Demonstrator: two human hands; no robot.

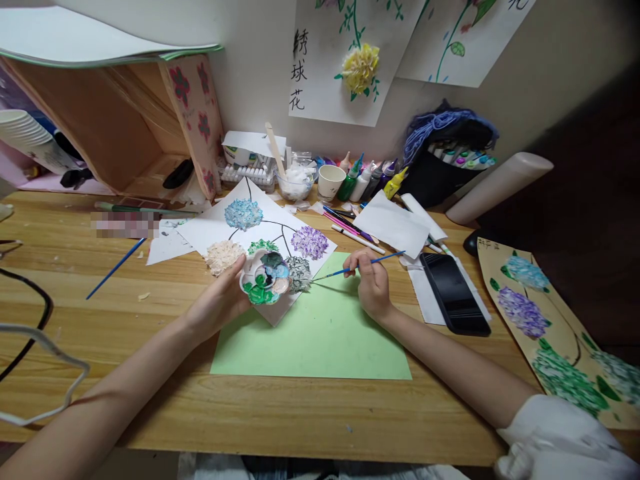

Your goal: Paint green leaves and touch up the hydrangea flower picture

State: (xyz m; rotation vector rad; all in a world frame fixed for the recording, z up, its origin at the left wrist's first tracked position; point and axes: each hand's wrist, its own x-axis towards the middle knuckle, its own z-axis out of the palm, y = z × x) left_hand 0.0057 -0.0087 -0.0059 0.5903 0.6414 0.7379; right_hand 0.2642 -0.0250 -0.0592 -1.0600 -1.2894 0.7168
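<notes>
The left hand (220, 287) grips the paint palette (251, 265) at its left rim (fingertips hidden beneath), while the right hand (373, 287) pinches the paintbrush (336, 273) mid-handle, bristles toward the palette. The palette partly covers the flower sheet (274, 319); bare green paper (320, 340) stretches below.

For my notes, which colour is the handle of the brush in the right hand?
The brush handle is blue; head view.

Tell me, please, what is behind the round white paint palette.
Behind the round white paint palette, a textured green bloom and a textured grey bloom show on white paper; whatever it covers cannot be seen.
</notes>
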